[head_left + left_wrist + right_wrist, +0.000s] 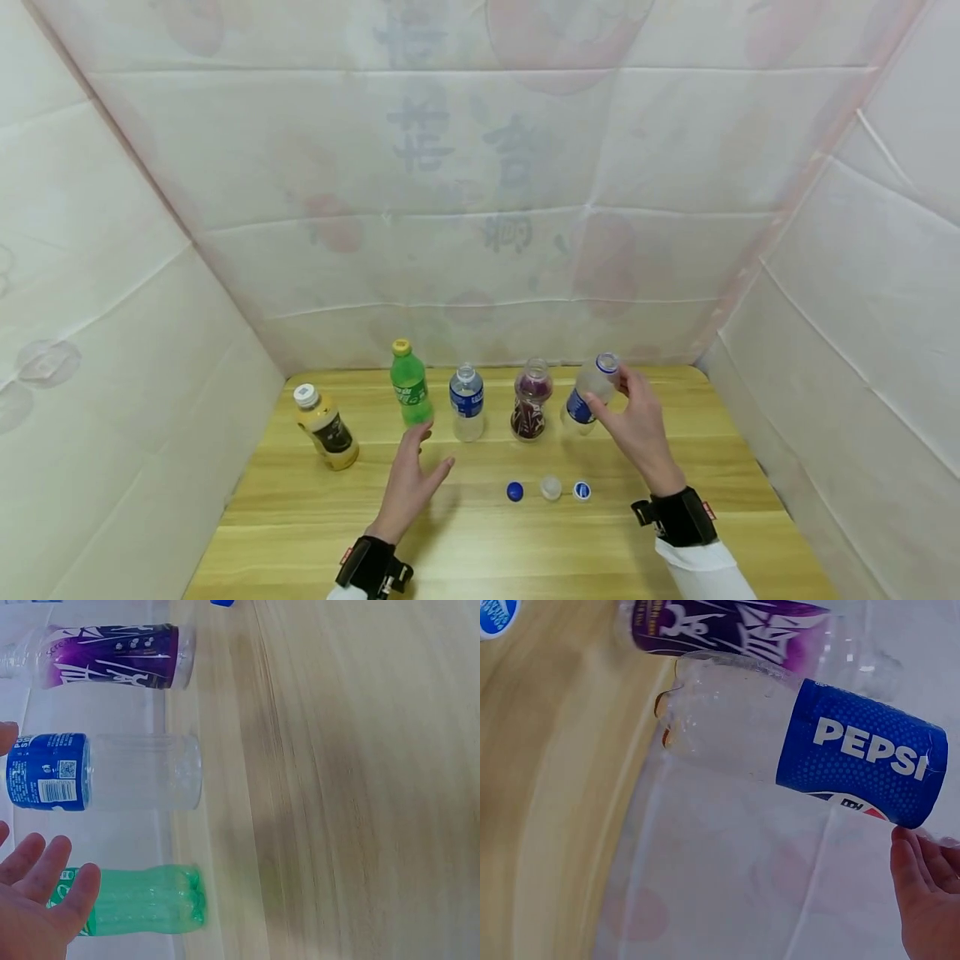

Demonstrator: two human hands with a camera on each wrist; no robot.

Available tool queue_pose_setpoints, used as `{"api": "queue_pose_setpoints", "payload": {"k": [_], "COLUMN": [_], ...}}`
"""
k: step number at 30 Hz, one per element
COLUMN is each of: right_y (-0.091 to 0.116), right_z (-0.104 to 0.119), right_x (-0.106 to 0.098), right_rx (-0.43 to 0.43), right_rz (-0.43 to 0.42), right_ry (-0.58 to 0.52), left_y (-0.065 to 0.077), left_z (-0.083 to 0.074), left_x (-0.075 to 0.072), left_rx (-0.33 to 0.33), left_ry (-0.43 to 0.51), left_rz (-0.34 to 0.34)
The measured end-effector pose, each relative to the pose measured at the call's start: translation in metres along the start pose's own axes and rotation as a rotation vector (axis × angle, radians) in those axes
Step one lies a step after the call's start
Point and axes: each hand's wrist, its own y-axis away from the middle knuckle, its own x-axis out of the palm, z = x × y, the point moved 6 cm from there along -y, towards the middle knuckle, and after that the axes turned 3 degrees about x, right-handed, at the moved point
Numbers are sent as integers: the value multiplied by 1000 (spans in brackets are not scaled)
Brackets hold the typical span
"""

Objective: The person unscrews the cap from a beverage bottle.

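My right hand (637, 425) holds a clear plastic Pepsi bottle (581, 408) between thumb and fingers; it has a blue label, no cap, and leans to the right. Fingertips touch the label's upper end in the right wrist view, where the Pepsi bottle (862, 750) appears sideways. My left hand (405, 487) hovers with spread fingers before a green bottle (409, 390) with a yellow cap, gripping nothing. Between the hands stand an uncapped clear bottle with a blue label (467, 406) and an uncapped bottle with a purple label (529, 410).
At the left, a yellowish drink bottle (330, 433) with a white cap and black label stands on the wooden table (480, 550). In front of the bottles lie a blue cap (514, 492), a whitish cap (551, 488) and a blue-and-white cap (582, 491). Cloth walls (465, 250) surround the table.
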Motion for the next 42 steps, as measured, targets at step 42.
{"api": "queue_pose_setpoints", "payload": {"k": [42], "right_y": [-1], "right_z": [-74], "right_x": [32], "right_rx": [237], "right_rz": [121], "right_ry": [-24], "left_y": [-20], "left_z": [-6], "left_x": [-25], "left_rx": [35], "left_ry": [1], "left_rz": [-175]}}
